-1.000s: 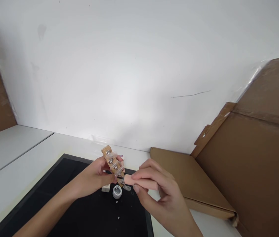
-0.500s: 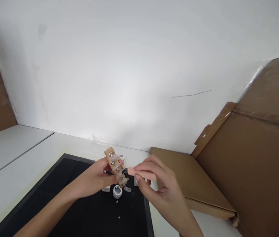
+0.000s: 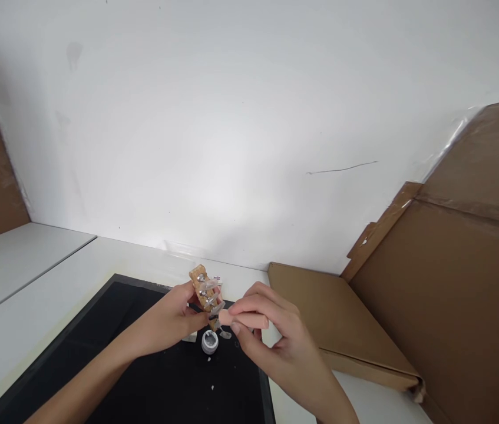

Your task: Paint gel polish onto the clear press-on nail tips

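A small wooden nail-tip stand (image 3: pixel 198 273) is held tilted in my left hand (image 3: pixel 177 317), fingers closed around its side. Shiny metal balls line the stand, and several clear false nail tips (image 3: pixel 211 285) stick out to the right. My right hand (image 3: pixel 276 335) pinches a thick pink-handled applicator (image 3: pixel 249 320) lying nearly level. Its working end points left at one of the lower tips; whether it touches cannot be made out. Just below, a small white open jar (image 3: pixel 210 342) with grey contents stands on the black mat (image 3: pixel 178 388).
A pale block (image 3: pixel 191 337) sits left of the jar, partly hidden by my left hand. White crumbs (image 3: pixel 212 387) lie on the mat. A flat cardboard box (image 3: pixel 320 306) is on the right, beside a tall cardboard panel (image 3: pixel 465 282). A white wall (image 3: pixel 214 147) rises behind.
My right hand has moved left and slightly down with the applicator, bringing it over the lower part of the stand. The stand has shifted slightly in my left hand's grip.
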{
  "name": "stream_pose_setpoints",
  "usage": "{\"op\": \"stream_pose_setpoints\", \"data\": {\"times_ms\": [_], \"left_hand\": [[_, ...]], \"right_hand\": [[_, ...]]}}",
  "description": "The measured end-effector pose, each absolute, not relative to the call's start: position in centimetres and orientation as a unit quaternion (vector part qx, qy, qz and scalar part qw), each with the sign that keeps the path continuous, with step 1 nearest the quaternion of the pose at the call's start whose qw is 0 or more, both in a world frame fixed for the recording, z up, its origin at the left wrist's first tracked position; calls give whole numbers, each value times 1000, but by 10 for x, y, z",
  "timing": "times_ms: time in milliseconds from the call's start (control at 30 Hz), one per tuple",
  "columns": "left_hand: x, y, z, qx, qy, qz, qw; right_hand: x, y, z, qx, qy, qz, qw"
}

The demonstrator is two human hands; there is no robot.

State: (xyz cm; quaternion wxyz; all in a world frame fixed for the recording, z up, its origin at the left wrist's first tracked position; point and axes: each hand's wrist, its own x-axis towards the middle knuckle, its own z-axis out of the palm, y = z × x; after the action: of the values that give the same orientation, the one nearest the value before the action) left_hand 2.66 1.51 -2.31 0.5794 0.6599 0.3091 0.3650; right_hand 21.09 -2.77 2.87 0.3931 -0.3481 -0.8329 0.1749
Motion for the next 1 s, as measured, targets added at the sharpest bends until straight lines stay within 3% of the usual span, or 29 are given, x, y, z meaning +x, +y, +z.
{"op": "stream_pose_setpoints", "data": {"times_ms": [567, 1000], "left_hand": [[27, 13, -25, 674, 333, 364, 549], [29, 11, -18, 692, 314, 356, 543]], "right_hand": [[221, -24, 30, -418, -801, 116, 413], [212, -29, 31, -372, -818, 179, 400]]}}
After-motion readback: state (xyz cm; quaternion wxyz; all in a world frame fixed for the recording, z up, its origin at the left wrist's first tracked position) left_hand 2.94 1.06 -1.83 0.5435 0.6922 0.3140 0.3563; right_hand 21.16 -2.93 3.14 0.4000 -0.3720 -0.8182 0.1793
